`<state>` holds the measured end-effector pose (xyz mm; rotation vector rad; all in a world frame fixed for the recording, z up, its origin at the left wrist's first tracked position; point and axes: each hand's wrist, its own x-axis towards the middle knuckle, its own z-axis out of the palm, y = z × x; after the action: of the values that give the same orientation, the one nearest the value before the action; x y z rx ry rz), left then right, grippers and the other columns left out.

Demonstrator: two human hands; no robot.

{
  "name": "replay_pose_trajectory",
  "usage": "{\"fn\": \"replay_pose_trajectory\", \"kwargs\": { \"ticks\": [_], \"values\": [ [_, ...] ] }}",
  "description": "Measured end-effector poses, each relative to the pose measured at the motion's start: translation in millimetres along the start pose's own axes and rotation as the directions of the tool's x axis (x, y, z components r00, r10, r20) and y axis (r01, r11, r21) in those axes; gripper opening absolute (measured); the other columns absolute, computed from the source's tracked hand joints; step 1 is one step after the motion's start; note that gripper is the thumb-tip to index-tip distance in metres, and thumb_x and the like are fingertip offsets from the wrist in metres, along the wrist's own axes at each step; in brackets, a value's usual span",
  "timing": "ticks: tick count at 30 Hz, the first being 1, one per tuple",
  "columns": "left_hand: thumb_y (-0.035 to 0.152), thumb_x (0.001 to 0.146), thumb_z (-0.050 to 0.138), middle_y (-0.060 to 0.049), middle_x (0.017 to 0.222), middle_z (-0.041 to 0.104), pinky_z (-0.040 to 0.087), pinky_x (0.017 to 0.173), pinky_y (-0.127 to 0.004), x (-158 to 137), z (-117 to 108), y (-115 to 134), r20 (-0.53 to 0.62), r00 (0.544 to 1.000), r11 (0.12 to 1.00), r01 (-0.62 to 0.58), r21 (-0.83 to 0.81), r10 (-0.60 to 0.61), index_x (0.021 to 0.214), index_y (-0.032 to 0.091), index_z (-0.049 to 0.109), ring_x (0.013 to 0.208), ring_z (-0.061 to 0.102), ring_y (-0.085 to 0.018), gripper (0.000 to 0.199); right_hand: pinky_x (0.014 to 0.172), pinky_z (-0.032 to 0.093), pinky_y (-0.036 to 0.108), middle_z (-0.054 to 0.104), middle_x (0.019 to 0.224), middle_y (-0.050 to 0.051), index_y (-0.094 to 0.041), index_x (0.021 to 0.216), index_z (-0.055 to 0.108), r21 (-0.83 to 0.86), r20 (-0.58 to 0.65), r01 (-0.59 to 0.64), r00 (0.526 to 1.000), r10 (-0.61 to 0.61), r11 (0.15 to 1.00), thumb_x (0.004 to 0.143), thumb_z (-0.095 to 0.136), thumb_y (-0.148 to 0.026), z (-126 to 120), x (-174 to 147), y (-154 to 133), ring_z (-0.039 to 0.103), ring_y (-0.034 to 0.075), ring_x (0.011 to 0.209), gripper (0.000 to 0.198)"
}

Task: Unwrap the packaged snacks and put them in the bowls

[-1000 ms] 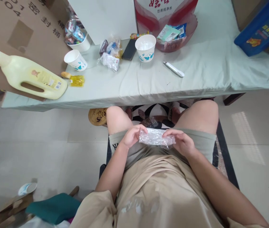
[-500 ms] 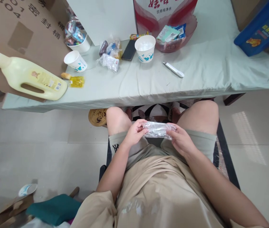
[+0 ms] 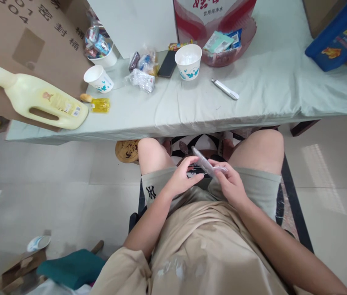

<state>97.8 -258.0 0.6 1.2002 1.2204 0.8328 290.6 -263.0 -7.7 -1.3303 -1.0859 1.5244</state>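
Above my lap, my right hand pinches one end of a folded clear plastic wrapper. It is turned at a slant, so its narrow edge shows, and a loose flap sticks out by the fingers. What lies inside it, if anything, cannot be made out. My left hand is just to the left, thumb and fingers apart in a curve. Its fingertips are close to the wrapper's side; whether they touch it is unclear.
Across the front stands a cloth-covered table. On it are a paper cup, a phone, a white utility knife, wrapped snacks, a red bowl and a yellow bottle. A stool is beneath.
The wrapper, earlier stretched level between both hands, has swung to a slant in my right hand. My left hand has let go and its fingers have spread.
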Motion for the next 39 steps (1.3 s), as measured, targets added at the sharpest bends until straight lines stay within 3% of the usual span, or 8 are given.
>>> {"fn": "replay_pose_trajectory", "kwargs": {
  "ticks": [4,9,15,19,24,28,34,39],
  "values": [
    [0.037,0.086,0.07,-0.013,0.142,0.058,0.042,0.114,-0.045,3,9,1,0.125,0.987,0.994,-0.106,0.034,0.101,0.135,0.023,0.056,0.132,0.054,-0.027,0.052,0.088,0.051,0.038,0.069,0.093,0.006,-0.025,0.085,0.06,0.083,0.204,-0.025,0.979,0.008,0.996,0.084,0.063,-0.065,10,-8,-12,0.064,0.023,0.094,0.041],
    [0.04,0.091,0.063,-0.013,0.13,0.062,0.044,0.11,-0.041,7,8,1,0.088,0.969,0.97,-0.236,0.061,0.231,0.119,0.021,0.069,0.125,0.057,-0.026,0.035,0.079,0.05,0.034,0.064,0.087,0.004,-0.025,0.088,0.063,0.004,0.193,0.042,0.98,-0.042,0.999,0.086,0.064,-0.056,8,-3,-15,0.058,0.019,0.079,0.032],
    [0.043,0.083,0.071,-0.009,0.111,0.07,0.051,0.085,-0.03,6,9,0,0.008,1.0,0.989,0.014,-0.146,-0.013,0.115,0.019,0.069,0.1,0.064,-0.021,0.04,0.08,0.051,0.033,0.064,0.106,0.007,-0.025,0.105,0.058,-0.053,-0.118,0.065,0.99,-0.071,0.996,0.079,0.071,-0.043,4,6,7,0.061,0.021,0.096,0.035],
    [0.044,0.077,0.076,-0.007,0.099,0.072,0.049,0.074,-0.025,6,10,2,-0.019,0.996,0.967,0.082,-0.241,-0.089,0.111,0.017,0.067,0.086,0.064,-0.017,0.044,0.097,0.05,0.041,0.065,0.125,0.01,-0.027,0.123,0.053,-0.032,0.094,0.041,0.995,-0.038,0.999,0.074,0.077,-0.04,-5,10,12,0.061,0.024,0.117,0.057],
    [0.045,0.079,0.075,-0.002,0.082,0.068,0.044,0.064,-0.023,6,10,7,0.006,0.988,0.971,0.153,-0.184,-0.154,0.103,0.016,0.064,0.068,0.057,-0.011,0.039,0.112,0.042,0.045,0.059,0.143,0.011,-0.028,0.13,0.052,-0.052,0.171,0.103,0.981,-0.093,0.993,0.078,0.077,-0.043,-24,13,-6,0.054,0.027,0.134,0.06],
    [0.043,0.08,0.074,-0.003,0.086,0.068,0.045,0.065,-0.023,5,12,10,0.097,0.985,0.982,0.151,-0.114,-0.141,0.103,0.017,0.063,0.071,0.059,-0.012,0.037,0.098,0.052,0.041,0.073,0.116,0.008,-0.025,0.12,0.063,-0.158,0.339,0.117,0.939,-0.058,0.98,0.079,0.076,-0.04,-20,14,-18,0.068,0.024,0.107,0.045],
    [0.03,0.075,0.079,-0.006,0.102,0.07,0.051,0.084,-0.028,3,12,10,0.007,0.992,0.99,0.129,-0.052,-0.129,0.101,0.017,0.064,0.09,0.065,-0.016,0.033,0.056,0.043,0.026,0.061,0.072,0.0,-0.022,0.083,0.058,-0.091,0.109,0.005,0.994,0.005,0.996,0.078,0.073,-0.052,-11,14,-15,0.054,0.014,0.062,0.034],
    [0.036,0.08,0.074,-0.005,0.089,0.069,0.051,0.077,-0.028,3,5,12,0.083,0.991,0.988,0.116,-0.102,-0.107,0.094,0.015,0.065,0.077,0.063,-0.014,0.027,0.057,0.043,0.025,0.062,0.073,0.0,-0.024,0.083,0.051,0.078,0.032,-0.039,0.999,0.036,0.996,0.077,0.074,-0.054,-18,14,-14,0.051,0.013,0.06,0.038]
  ]
}}
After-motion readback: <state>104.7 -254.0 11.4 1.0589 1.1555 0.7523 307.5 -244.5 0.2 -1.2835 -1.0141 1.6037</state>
